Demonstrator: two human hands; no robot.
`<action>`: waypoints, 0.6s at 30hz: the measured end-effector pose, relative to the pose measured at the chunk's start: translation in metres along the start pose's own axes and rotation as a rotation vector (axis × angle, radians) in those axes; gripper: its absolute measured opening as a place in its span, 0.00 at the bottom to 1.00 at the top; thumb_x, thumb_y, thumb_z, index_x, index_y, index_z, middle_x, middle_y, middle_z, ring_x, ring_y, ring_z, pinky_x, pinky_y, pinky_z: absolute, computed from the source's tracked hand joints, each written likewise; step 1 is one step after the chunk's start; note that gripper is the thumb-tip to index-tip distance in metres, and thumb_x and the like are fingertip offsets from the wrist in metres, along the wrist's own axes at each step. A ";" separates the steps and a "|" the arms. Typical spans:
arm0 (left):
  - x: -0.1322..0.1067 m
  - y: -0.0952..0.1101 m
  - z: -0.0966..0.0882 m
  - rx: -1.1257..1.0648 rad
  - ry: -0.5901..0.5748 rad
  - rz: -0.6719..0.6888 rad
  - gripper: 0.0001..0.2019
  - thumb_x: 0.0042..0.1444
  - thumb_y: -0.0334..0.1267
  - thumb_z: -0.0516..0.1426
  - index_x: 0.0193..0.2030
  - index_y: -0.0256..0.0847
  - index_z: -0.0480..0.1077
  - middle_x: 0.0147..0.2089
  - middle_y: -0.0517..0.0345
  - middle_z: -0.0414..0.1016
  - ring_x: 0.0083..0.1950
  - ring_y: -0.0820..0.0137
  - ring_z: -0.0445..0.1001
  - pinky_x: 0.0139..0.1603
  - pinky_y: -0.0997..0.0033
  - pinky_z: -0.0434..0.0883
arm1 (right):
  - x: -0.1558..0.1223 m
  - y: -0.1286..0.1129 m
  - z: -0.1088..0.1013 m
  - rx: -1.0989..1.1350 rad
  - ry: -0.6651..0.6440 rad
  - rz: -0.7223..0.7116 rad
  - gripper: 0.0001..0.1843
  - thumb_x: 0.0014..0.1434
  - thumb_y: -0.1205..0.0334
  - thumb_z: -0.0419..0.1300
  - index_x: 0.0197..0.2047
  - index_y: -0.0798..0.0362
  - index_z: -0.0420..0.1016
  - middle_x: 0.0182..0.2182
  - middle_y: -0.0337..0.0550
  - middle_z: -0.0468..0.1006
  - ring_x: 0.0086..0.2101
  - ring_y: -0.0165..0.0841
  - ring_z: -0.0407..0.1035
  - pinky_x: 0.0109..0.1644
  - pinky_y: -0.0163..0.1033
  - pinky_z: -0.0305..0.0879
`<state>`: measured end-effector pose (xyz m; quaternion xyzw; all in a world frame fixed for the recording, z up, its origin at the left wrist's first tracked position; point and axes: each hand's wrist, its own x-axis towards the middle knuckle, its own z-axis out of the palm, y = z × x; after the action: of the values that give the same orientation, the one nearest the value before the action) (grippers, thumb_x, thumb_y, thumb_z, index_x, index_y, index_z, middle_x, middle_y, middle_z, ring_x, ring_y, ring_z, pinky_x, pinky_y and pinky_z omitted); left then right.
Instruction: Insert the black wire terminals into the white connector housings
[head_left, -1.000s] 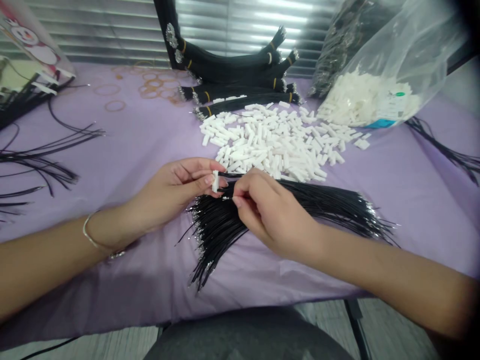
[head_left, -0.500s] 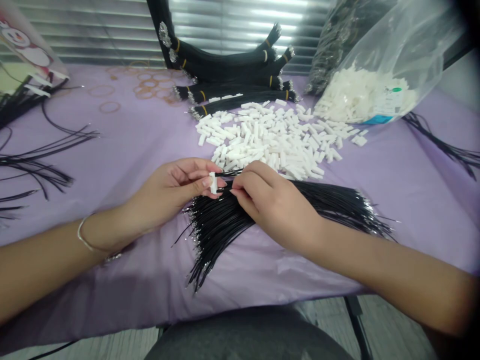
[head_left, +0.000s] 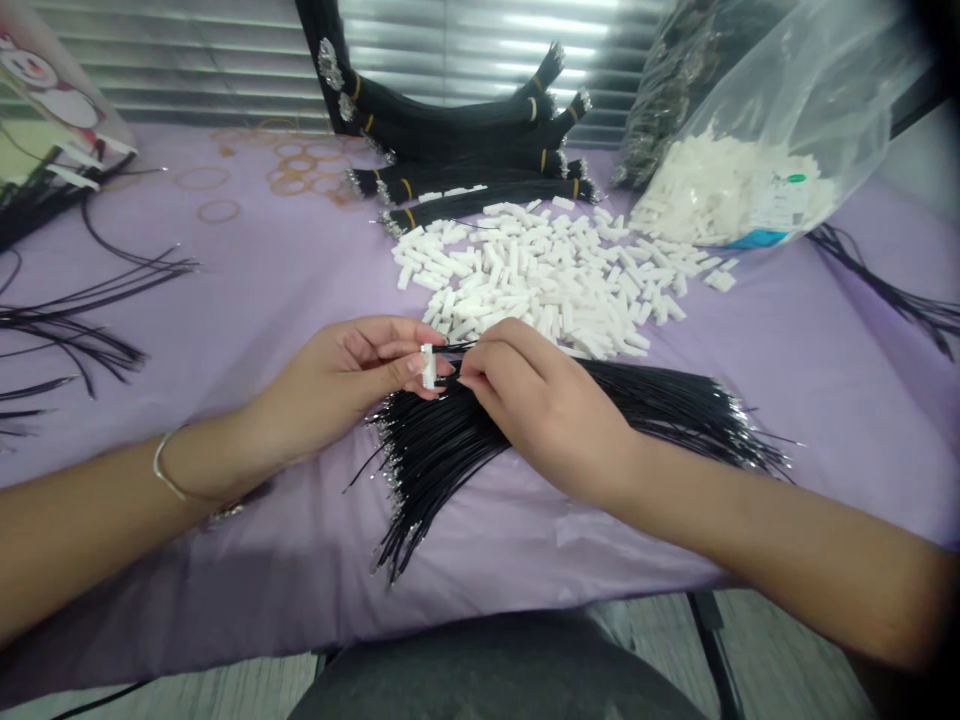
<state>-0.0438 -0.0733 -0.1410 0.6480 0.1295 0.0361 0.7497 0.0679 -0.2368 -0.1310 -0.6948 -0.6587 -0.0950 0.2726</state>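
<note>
Between the thumb and fingers of my left hand (head_left: pixel 367 370) is a small white plastic connector housing (head_left: pixel 428 367), held upright. Several thin black wires (head_left: pixel 454 348) run from its right side toward my right hand (head_left: pixel 525 395). That hand is closed in a pinch on black wire just right of the housing; its fingertips partly hide the wire ends. Below both hands a broad bundle of black wires (head_left: pixel 442 450) with silvery metal tips lies across the purple cloth. Just beyond the hands spreads a loose pile of white connector housings (head_left: pixel 540 270).
Tied bundles of black wires (head_left: pixel 465 130) lie at the back by the blinds. A clear plastic bag (head_left: pixel 780 170) of white pieces leans at the back right. Rubber bands (head_left: pixel 300 170) lie at the back left, and more black wires (head_left: pixel 75 330) at the left edge.
The connector housing has turned slightly in my left fingers, so its slotted face shows more. My right fingertips have shifted a little to the left, nearer to it.
</note>
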 end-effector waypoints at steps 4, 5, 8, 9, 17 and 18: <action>0.000 0.001 0.000 -0.019 -0.001 -0.010 0.09 0.54 0.34 0.60 0.43 0.39 0.72 0.33 0.59 0.76 0.34 0.76 0.73 0.40 0.80 0.70 | -0.001 0.001 0.000 -0.008 0.020 -0.020 0.12 0.64 0.70 0.46 0.36 0.62 0.70 0.33 0.52 0.70 0.35 0.34 0.65 0.41 0.40 0.66; 0.000 0.001 0.001 -0.023 0.002 -0.012 0.09 0.54 0.34 0.60 0.42 0.39 0.72 0.33 0.59 0.76 0.34 0.76 0.73 0.40 0.80 0.70 | -0.001 0.001 0.000 -0.017 0.026 -0.032 0.12 0.63 0.70 0.47 0.36 0.62 0.71 0.33 0.52 0.70 0.36 0.35 0.65 0.42 0.41 0.66; 0.000 0.002 0.001 -0.033 0.015 -0.015 0.08 0.54 0.34 0.60 0.42 0.40 0.73 0.33 0.59 0.77 0.34 0.76 0.74 0.40 0.80 0.70 | -0.001 0.001 0.000 -0.042 0.008 -0.033 0.13 0.63 0.69 0.47 0.37 0.63 0.72 0.32 0.52 0.70 0.35 0.35 0.65 0.41 0.41 0.66; 0.000 0.001 0.002 -0.036 0.019 -0.011 0.08 0.54 0.34 0.60 0.42 0.40 0.73 0.33 0.59 0.77 0.34 0.76 0.74 0.40 0.80 0.70 | -0.001 0.001 0.001 -0.047 -0.002 -0.025 0.13 0.64 0.69 0.47 0.36 0.63 0.72 0.32 0.52 0.70 0.35 0.35 0.64 0.41 0.41 0.66; 0.001 -0.002 0.000 -0.043 0.034 -0.009 0.09 0.52 0.34 0.61 0.42 0.41 0.74 0.34 0.58 0.77 0.33 0.75 0.74 0.38 0.79 0.71 | 0.001 -0.002 0.003 -0.116 0.003 -0.080 0.14 0.63 0.72 0.46 0.35 0.63 0.72 0.31 0.50 0.69 0.33 0.34 0.62 0.39 0.39 0.64; 0.001 -0.002 0.000 -0.040 0.039 -0.007 0.09 0.52 0.34 0.61 0.42 0.41 0.74 0.34 0.58 0.77 0.33 0.75 0.74 0.38 0.78 0.71 | 0.002 -0.003 0.002 -0.139 -0.002 -0.094 0.14 0.63 0.72 0.46 0.34 0.62 0.72 0.30 0.49 0.69 0.32 0.33 0.61 0.38 0.39 0.64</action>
<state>-0.0428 -0.0738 -0.1434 0.6316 0.1456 0.0485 0.7599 0.0649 -0.2342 -0.1312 -0.6805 -0.6826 -0.1525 0.2183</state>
